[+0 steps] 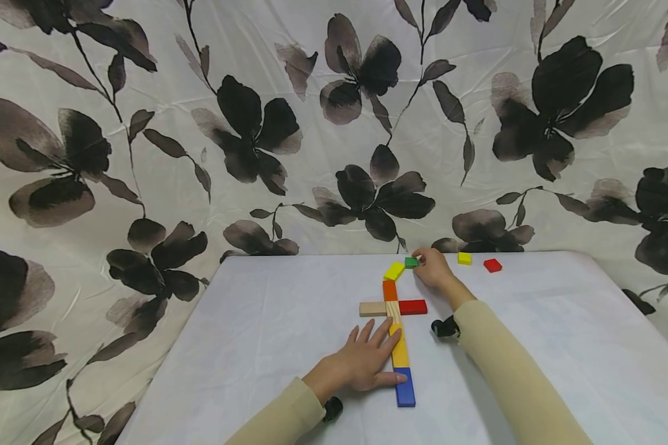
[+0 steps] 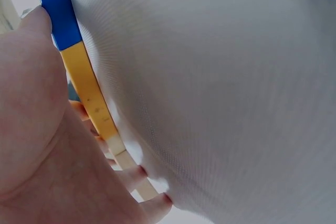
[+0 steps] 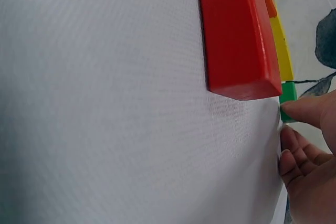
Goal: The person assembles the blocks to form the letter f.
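My left hand (image 1: 362, 361), fingers spread and fairly straight, rests along a line of wooden blocks. Its thumb touches the blue block (image 1: 405, 389) nearest me, and its fingers lie by the amber block (image 1: 402, 352) and the pale wood block (image 1: 393, 311). A tan block (image 1: 372, 309) and a red block (image 1: 414, 307) branch out sideways. Farther up come an orange block (image 1: 389, 290) and a slanted yellow block (image 1: 394, 271). At the far end my right hand (image 1: 435, 270) pinches a small green block (image 3: 288, 98), which sits against or very near the yellow one.
Right of my right hand, a small yellow block (image 1: 464, 258) and a small red block (image 1: 493, 266) lie loose near the far edge of the white table (image 1: 267, 346). Behind the table hangs a flower-patterned cloth (image 1: 312, 142).
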`<state>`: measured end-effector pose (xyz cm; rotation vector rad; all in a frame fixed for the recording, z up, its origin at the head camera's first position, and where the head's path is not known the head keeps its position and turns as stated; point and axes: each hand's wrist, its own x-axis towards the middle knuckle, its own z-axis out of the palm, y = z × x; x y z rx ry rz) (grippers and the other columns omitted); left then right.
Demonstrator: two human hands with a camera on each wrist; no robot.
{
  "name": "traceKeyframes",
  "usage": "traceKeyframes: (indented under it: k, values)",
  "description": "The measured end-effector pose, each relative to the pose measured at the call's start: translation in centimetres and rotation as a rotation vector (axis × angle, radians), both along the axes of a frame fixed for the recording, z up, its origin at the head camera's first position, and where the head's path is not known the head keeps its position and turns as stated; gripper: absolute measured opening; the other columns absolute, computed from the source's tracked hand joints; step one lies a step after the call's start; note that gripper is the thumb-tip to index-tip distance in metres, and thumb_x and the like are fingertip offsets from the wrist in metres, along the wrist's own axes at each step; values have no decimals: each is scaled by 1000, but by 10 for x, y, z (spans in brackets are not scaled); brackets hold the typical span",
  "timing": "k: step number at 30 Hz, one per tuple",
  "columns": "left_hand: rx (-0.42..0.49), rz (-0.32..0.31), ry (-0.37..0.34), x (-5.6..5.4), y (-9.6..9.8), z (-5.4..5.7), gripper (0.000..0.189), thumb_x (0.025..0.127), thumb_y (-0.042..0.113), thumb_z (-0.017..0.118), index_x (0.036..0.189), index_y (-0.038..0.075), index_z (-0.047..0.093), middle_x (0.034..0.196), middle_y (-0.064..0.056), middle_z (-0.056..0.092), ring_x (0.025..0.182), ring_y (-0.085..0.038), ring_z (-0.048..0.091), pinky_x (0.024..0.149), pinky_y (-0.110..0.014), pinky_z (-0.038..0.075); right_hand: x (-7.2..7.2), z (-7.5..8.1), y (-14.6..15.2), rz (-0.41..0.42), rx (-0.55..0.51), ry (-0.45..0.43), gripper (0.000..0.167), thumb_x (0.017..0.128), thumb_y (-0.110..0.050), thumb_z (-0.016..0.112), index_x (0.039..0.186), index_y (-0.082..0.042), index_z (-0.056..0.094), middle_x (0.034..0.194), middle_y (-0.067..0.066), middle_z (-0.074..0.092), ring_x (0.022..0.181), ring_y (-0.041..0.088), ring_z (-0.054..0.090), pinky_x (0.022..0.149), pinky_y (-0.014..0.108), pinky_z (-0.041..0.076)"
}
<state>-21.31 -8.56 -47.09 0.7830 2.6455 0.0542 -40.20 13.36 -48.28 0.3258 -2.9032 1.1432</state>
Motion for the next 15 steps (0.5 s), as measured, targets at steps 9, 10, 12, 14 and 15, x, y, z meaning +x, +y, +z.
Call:
traceKeyframes:
  k: [9,10,12,14,15]
  values:
    - [-13,-1,29,3,0,4,92,92,79,44,165,29,19,173,1,3,156,-37,15,121,-61,22,-1,0,-2,9,10,4,36,95,4,60,131,6,62,126,29,61,113,42,57,104,55,48]
    - [-14,-2,33,3,0,4,92,92,79,44,165,29,19,173,1,3,156,-37,15,121,-61,22,-1,1,-2,10,11,5,36,95,4,60,131,6,62,126,29,61,113,42,57,104,56,48]
    - [-12,-2,35,3,-1,4,92,92,79,44,165,29,19,173,0,3,156,-37,15,121,-61,22,-2,1,-3,10,6,-1,37,95,4,60,131,5,63,127,29,61,114,42,57,104,56,47]
    - [-12,-2,37,3,-1,4,92,92,79,44,165,29,19,173,0,3,156,-37,15,121,-61,22,-3,0,-3,12,8,-3,37,95,4,60,132,4,63,128,28,60,114,42,57,105,56,47]
    - [-12,-1,38,3,-1,4,92,92,79,44,165,29,19,173,0,3,156,-37,15,121,-61,22,-3,0,-3,12,9,-3,37,95,4,60,132,4,63,128,28,60,115,42,57,105,56,47]
